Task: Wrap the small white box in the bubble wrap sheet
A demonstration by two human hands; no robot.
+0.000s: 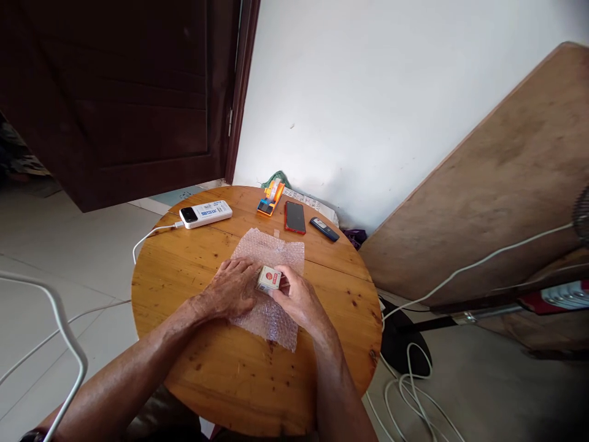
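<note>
A small white box with red print rests on a sheet of bubble wrap spread over the round wooden table. My right hand holds the box from its right side, thumb and fingers around its edge. Flat on the left part of the bubble wrap lies my left hand, fingers stretched out, its fingertips close to the box's left side.
On the wooden table lie a white power bank with a cable, an orange tape dispenser, a phone and a dark blue device. A wall stands behind; cables lie on the floor at right.
</note>
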